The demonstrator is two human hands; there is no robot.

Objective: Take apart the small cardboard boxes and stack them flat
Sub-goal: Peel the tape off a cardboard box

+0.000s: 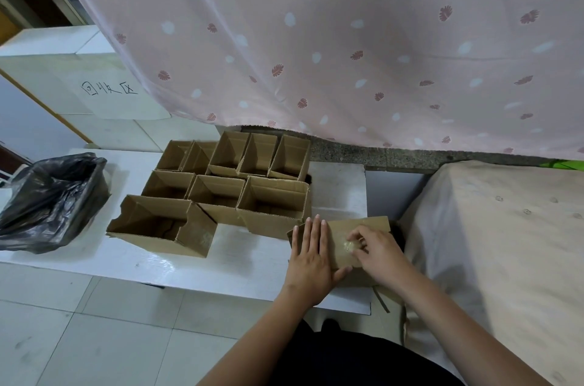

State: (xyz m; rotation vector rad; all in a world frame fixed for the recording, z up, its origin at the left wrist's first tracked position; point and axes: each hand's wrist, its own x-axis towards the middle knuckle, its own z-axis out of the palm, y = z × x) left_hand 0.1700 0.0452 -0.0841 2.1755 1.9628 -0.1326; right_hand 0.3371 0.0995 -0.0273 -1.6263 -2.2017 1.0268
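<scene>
Step in hand: stripping tape. Left hand (311,254) lies flat, fingers straight, pinning the box (360,242) at the table's (189,262) right end; right hand (377,251) pinches the clear tape (349,246). Next: peel it off, then flatten

The boxes (221,193) are matt brown corrugated cardboard; the one at five o'clock (357,237) bears a glossy clear tape patch (349,246). The white counter (177,262) looks smooth and shiny. At nine o'clock, a crinkled glossy black plastic bag (50,202).
</scene>
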